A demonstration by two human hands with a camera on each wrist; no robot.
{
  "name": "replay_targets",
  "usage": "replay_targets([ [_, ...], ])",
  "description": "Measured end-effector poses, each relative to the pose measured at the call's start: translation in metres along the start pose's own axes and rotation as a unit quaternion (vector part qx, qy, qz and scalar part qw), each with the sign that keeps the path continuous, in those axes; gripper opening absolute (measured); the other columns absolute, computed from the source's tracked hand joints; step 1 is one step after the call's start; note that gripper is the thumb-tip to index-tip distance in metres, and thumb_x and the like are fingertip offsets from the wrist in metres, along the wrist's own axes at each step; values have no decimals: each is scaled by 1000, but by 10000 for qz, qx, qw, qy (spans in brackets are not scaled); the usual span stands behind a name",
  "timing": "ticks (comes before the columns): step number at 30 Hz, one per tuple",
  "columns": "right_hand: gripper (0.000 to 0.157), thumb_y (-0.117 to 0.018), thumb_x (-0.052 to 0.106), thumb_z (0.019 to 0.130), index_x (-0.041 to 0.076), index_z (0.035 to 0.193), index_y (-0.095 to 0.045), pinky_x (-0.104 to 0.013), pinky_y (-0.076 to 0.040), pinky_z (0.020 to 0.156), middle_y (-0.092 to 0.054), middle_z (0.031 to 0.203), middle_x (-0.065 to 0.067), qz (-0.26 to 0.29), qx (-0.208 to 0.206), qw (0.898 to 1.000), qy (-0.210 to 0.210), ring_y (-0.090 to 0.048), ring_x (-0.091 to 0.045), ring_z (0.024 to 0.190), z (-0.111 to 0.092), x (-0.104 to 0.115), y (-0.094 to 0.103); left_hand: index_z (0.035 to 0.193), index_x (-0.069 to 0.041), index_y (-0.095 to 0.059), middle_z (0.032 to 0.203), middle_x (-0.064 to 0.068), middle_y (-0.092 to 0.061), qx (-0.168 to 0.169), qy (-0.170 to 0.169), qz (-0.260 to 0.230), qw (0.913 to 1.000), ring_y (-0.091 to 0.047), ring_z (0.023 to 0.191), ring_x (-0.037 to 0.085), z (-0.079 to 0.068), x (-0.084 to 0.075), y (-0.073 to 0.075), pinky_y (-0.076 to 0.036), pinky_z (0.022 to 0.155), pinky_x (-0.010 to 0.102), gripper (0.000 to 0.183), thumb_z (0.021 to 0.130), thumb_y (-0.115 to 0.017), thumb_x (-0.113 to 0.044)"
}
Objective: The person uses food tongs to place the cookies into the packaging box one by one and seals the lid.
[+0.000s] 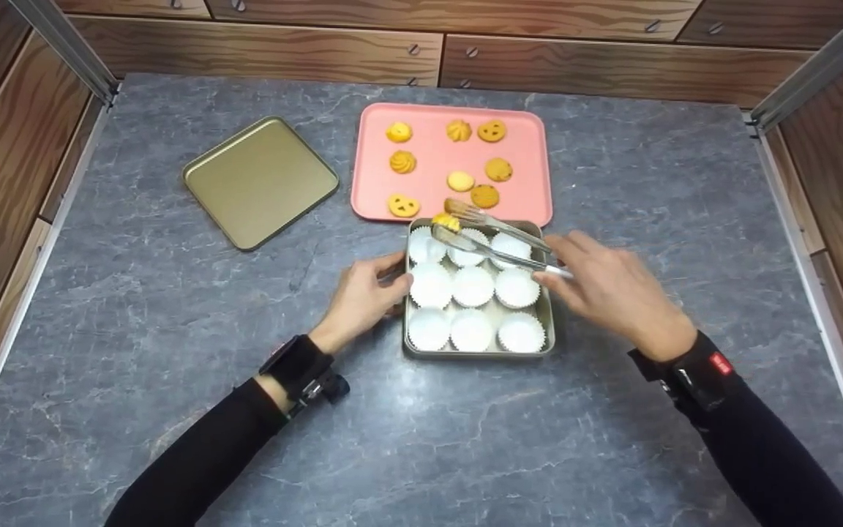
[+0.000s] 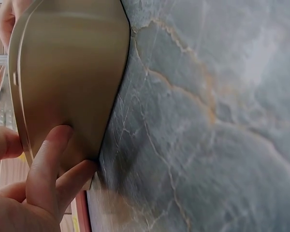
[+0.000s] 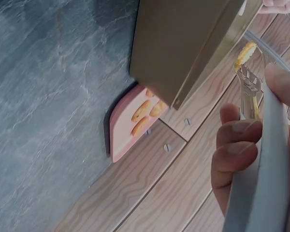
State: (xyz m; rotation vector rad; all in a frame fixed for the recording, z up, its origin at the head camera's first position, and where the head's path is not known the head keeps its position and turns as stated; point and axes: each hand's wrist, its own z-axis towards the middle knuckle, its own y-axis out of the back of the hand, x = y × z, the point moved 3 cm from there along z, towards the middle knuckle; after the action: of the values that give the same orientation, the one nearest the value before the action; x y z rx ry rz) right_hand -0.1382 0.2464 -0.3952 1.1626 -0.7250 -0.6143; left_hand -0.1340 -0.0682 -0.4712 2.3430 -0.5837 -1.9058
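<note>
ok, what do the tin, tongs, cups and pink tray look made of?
Tin: likely metal, by its satin gold sheen and ridged rim.
Tongs: pale grey, smooth handle; glossy, silvery tips; metal or plastic unclear.
Cups: probably matte white paper, judging by thin fluted edges.
Pink tray: likely plastic, matte; even colour, rounded lip, though painted metal is possible.

Bare marbled tabletop (image 1: 421, 446) lies open before the gold tin (image 1: 476, 355). The left hand (image 1: 365, 294) blocks its left wall, the pink tray (image 1: 429, 143) its far side, and tongs (image 1: 511, 258) in the right hand (image 1: 612, 289) cross above its far row.
</note>
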Motion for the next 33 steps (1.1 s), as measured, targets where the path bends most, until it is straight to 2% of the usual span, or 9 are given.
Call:
replay_targets([
  [8,53,-69,40,100,0,133,-62,-48,-63,59,-69,113,-18,-49,219,9997,113,-70,-33,73,6,5,-11,151,-3,-49,145,20,-59,32,31,53,10000,-73,76,25,-1,-1,0,-66,62,38,56,100,-69,-16],
  [14,53,-69,41,99,1,133,-62,-47,-60,53,-68,109,-15,-84,184,9995,238,-67,-30,66,11,7,-15,150,-1,-50,145,20,-59,18,-50,-10,10000,-74,77,22,0,0,1,-67,66,33,56,100,-69,-16],
  [19,52,-69,41,100,2,133,-62,-47,-58,50,-68,113,-16,-167,237,9992,285,-66,-29,63,14,9,-18,150,1,-48,145,22,-57,75,-55,-126,9999,-75,82,19,0,1,0,-67,68,32,58,99,-70,-15],
  [33,51,-71,39,99,0,130,-62,-42,-57,45,-68,115,-18,-311,346,9984,322,-62,-26,57,20,12,-22,151,0,-47,146,23,-56,113,-18,-165,9998,-75,87,21,0,2,0,-67,69,32,59,99,-71,-14],
])
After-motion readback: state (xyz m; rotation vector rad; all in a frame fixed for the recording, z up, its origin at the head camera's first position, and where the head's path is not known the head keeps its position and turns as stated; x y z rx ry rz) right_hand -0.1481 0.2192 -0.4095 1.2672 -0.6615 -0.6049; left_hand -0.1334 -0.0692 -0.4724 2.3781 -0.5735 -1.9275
